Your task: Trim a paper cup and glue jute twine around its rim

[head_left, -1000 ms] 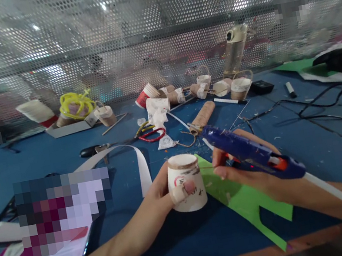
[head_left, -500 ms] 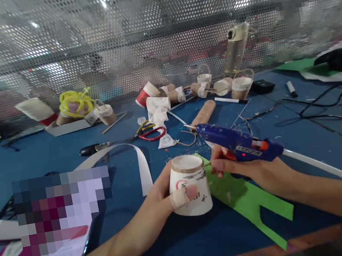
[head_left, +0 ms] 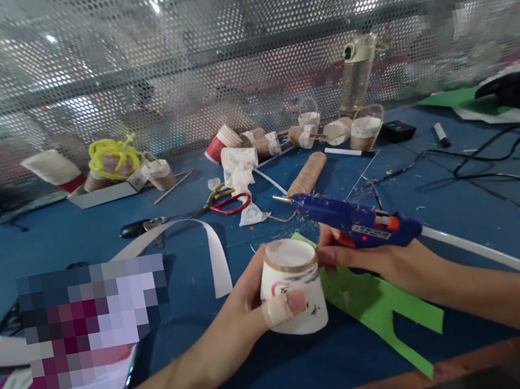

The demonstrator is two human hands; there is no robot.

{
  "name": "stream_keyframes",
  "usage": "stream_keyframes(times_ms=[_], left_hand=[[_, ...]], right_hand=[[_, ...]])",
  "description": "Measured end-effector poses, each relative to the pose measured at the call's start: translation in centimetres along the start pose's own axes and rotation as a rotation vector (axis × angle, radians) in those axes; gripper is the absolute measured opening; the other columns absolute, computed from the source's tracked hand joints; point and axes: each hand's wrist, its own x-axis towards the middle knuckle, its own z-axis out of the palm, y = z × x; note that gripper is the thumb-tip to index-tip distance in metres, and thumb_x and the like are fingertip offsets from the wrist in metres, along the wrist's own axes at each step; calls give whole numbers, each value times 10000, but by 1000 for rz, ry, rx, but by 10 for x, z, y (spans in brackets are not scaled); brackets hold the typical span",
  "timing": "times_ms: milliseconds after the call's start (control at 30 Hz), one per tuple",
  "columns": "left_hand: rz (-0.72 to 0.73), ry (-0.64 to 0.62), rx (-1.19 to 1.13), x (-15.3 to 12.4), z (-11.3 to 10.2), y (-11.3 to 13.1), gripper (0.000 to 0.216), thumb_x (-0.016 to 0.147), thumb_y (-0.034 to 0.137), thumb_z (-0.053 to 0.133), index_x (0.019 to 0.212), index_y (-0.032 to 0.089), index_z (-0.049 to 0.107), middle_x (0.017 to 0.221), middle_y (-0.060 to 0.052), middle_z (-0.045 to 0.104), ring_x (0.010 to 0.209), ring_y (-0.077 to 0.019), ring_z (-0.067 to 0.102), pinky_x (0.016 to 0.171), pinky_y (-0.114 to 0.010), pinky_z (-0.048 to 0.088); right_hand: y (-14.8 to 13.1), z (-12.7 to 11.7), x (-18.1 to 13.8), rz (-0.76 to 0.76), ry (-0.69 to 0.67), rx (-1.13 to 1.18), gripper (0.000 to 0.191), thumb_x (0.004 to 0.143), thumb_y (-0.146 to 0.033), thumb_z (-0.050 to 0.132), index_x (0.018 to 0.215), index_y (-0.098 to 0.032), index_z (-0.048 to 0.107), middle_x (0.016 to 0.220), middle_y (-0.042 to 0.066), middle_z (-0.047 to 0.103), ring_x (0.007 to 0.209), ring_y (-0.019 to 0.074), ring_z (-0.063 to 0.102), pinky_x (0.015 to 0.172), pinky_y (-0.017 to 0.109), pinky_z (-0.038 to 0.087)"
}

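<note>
Near the front edge of the desk [head_left: 272, 380], held a white paper cup [head_left: 305, 280] in the left hand [head_left: 254, 306], with its narrow end up, a brown band [head_left: 283, 269] around that end, and a bandaged thumb across its side. Gripped a blue glue gun [head_left: 339, 219] in the right hand [head_left: 382, 259], with the nozzle pointing left and a white glue stick [head_left: 494, 264] trailing from the back toward the right. Had the right fingertips just beside the band; could not tell whether touching.

Saw a cut green sheet [head_left: 356, 300] lying partly beneath the right hand, in the way between the cup and the front right corner. Toward the middle, saw a twine roll [head_left: 307, 174] near the nozzle, a red-handled tool [head_left: 233, 211] and, to the left, a curled white strip [head_left: 218, 259]. Along the far edge, made out a small bucket [head_left: 366, 134], a clear bottle [head_left: 355, 84] and a shallow box [head_left: 99, 196] heaped with yellow tubing [head_left: 107, 157], all before a perforated metal screen [head_left: 211, 29]. At the right, noticed a tangled black cable [head_left: 460, 174].
</note>
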Motion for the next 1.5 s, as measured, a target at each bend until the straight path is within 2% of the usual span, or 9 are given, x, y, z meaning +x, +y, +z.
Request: stream_keyframes(times_ms=[233,433,567,667,833,1000,1133,1367,1500], left_hand=[[-8,-53,72,-1,1,5,491,862,441,769,1280,276,573,1127,-25,633,1018,-210,579,892,-302,473],[2,-67,98,0,-3,3,522,844,433,792,1300,275,593,1164,-25,657,1071,-220,583,893,-283,463],[11,4,1,3,-5,1,504,844,393,797,1299,289,607,1186,-30,705,1063,-225,630,879,-291,490],[41,78,-99,4,-3,2,499,837,373,794,1292,269,616,1200,-53,729,1134,-271,644,898,-310,503],[54,35,-244,7,1,6,525,860,377,738,1342,209,615,1269,-119,726,1205,-328,645,949,-352,516],[50,51,-289,8,0,6,552,871,495,705,1307,164,638,1211,-155,747,1035,-316,725,869,-369,568],[38,89,-175,5,0,5,610,784,449,823,1297,184,624,1165,-142,761,904,-269,748,774,-320,577],[-14,-158,-44,-2,-2,10,537,807,452,806,1247,197,634,1127,-122,749,982,-268,700,797,-322,529],[-32,-208,11,-2,-3,13,524,799,487,799,1200,185,650,1077,-113,741,973,-267,670,828,-353,515]], right_hand=[[-2,1,-2,-17,18,-27,135,798,-270,821,747,-237,701,703,-52,669,669,117,635,702,239,567],[-4,3,-1,-14,32,-44,126,823,-250,771,741,-244,676,711,-52,676,688,130,666,719,263,595],[-1,2,0,-9,116,-62,121,765,-233,817,771,-252,697,777,-45,712,769,144,697,803,278,608],[4,2,0,-8,138,14,160,740,-251,841,826,-265,707,854,-36,760,839,165,731,848,306,619],[14,0,0,-8,184,-10,179,769,-309,841,898,-255,729,941,-11,778,898,174,742,899,324,608],[18,-5,-1,-97,249,-169,176,787,-318,837,910,-258,727,952,-1,758,944,200,728,897,353,595],[22,-9,-3,-105,162,-165,183,841,-298,789,1009,-274,721,1056,10,731,1022,215,707,905,357,593],[28,-9,3,-112,191,-113,278,841,-289,791,1103,-287,699,1046,8,752,916,167,729,824,298,620],[25,-6,5,-71,254,-65,264,822,-287,808,1055,-281,685,1053,9,771,955,179,746,887,333,619]])
